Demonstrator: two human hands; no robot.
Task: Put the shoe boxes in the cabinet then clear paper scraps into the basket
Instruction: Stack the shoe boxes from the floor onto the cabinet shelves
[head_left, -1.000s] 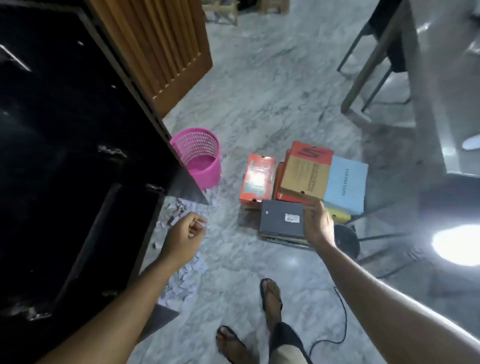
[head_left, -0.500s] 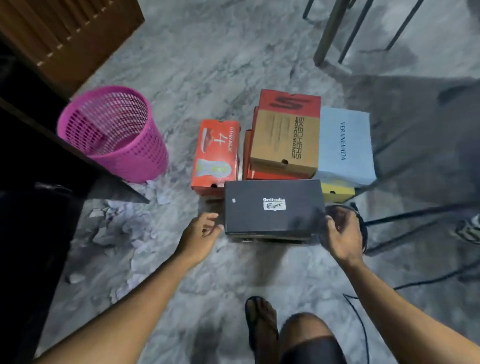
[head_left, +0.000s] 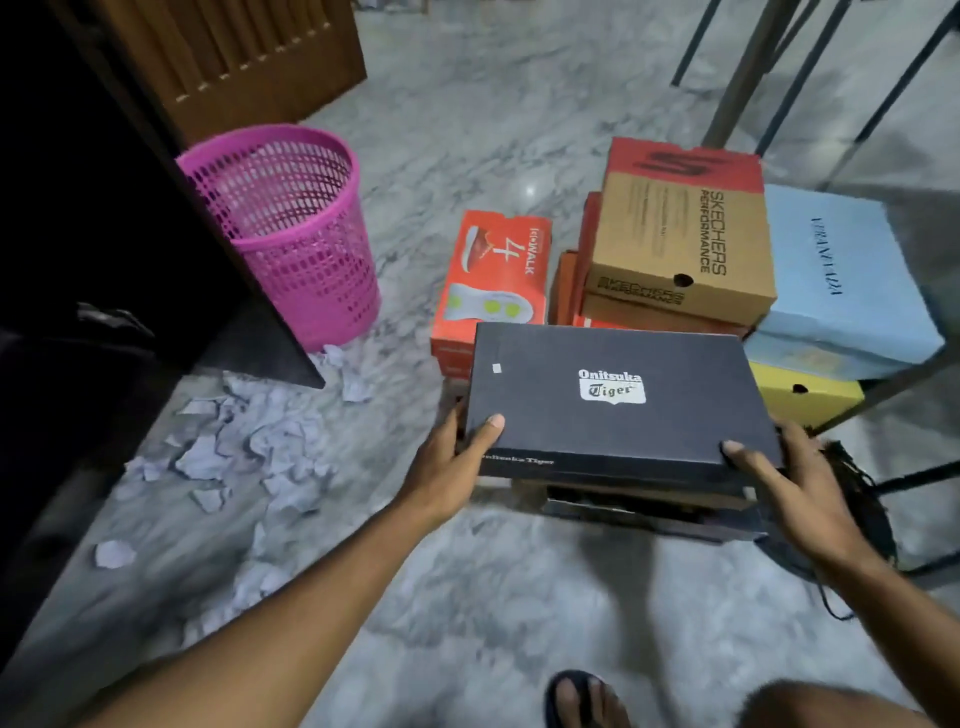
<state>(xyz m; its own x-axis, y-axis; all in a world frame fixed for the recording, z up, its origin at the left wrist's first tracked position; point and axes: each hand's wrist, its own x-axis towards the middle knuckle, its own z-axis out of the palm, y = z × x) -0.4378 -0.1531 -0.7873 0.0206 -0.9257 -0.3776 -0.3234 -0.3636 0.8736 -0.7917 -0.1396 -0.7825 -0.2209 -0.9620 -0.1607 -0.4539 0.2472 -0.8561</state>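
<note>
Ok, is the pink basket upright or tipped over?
Upright. The pink basket stands on its base on the floor, open rim facing up, beside the cabinet; paper scraps lie in front.

Black shoe box (head_left: 613, 400) lid-up atop stack; coloured boxes (head_left: 680, 244) behind; paper scraps (head_left: 244, 457) strewn beside upright pink basket (head_left: 291, 228).

floor (head_left: 483, 130): grey-white veined marble under me, glossy, one bright glint ahead of my hands | wooden slatted door (head_left: 244, 57): brown, far ahead-left of my hands | metal furniture legs (head_left: 737, 78): dark, slanted, ahead-right | light: dim, shadowed right side
</note>
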